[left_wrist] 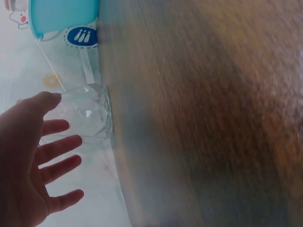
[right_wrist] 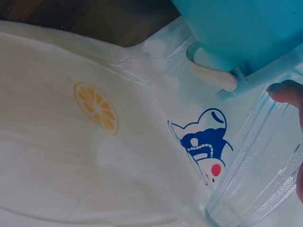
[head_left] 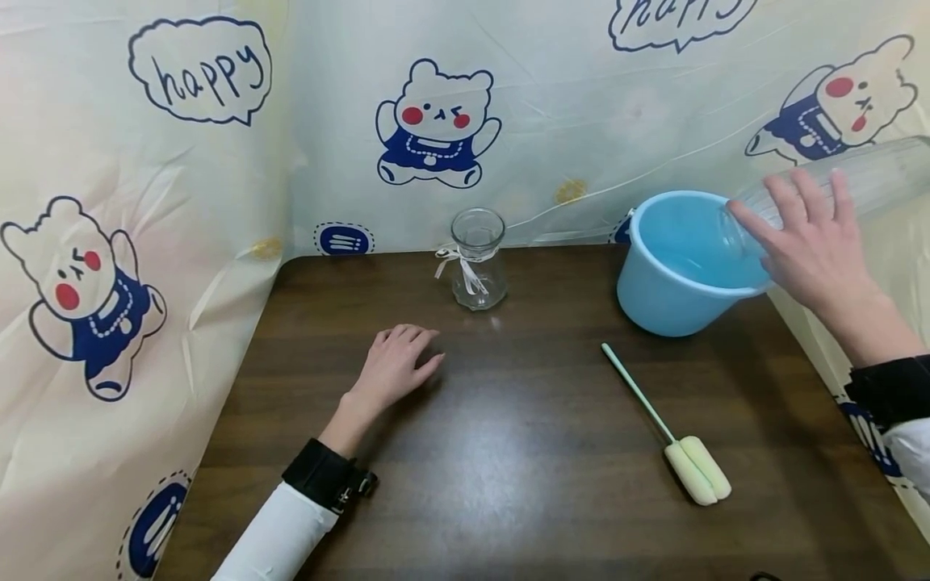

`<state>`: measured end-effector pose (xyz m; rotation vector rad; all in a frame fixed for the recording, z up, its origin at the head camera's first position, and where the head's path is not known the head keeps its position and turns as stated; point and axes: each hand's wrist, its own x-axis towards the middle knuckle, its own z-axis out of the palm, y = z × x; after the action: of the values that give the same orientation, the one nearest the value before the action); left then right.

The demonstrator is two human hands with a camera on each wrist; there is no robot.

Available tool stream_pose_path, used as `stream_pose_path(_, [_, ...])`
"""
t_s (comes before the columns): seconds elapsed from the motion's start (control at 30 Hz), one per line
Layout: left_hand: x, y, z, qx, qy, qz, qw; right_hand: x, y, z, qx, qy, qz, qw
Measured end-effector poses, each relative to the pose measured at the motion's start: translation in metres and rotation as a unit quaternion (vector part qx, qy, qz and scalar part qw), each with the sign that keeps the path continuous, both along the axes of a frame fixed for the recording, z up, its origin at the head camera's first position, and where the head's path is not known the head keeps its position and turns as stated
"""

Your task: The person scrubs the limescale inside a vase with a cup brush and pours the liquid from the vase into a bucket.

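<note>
In the head view my right hand (head_left: 821,242) grips a tall clear glass vase (head_left: 897,169), tilted almost flat, its mouth end over the inside of a light blue bucket (head_left: 657,303). The right wrist view shows the ribbed vase wall (right_wrist: 258,182) beside the bucket's rim, my thumb along it. Whether liquid runs from the vase, I cannot tell. My left hand (head_left: 392,363) holds nothing; its fingers are spread and relaxed, low over the table. Just beyond it stands a small glass jar (head_left: 479,282) with a white ribbon bow at its neck, apart from the fingers.
A pale yellow tulip (head_left: 697,472) with a green stem lies on the brown wooden table (head_left: 494,500), in front of the bucket. A printed cloth (head_left: 574,97) with bears hangs behind and at the sides. A small dark object (head_left: 764,577) shows at the bottom edge.
</note>
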<state>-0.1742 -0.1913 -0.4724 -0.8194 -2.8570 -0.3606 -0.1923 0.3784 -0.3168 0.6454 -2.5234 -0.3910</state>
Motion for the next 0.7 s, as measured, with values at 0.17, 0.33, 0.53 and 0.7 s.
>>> stream_pose_path(0.17, [0.0, 0.0, 0.0, 0.001, 0.001, -0.003, 1.0, 0.01, -0.005, 0.003, -0.053, 0.049, 0.017, 0.9972])
stream_pose_path(0.33, [0.0, -0.001, 0.002, 0.002, 0.002, 0.001, 1.0, 0.021, -0.018, 0.007, -0.113, 0.056, -0.039, 0.9912])
stream_pose_path(0.53, [-0.001, -0.002, 0.003, -0.001, 0.001, 0.003, 1.0, 0.04, -0.037, 0.01, -0.197, 0.048, -0.124, 0.9713])
stream_pose_path(0.7, [0.0, -0.003, 0.002, -0.001, -0.003, 0.007, 1.0, 0.061, -0.054, 0.019, -0.283, 0.024, -0.204, 0.9369])
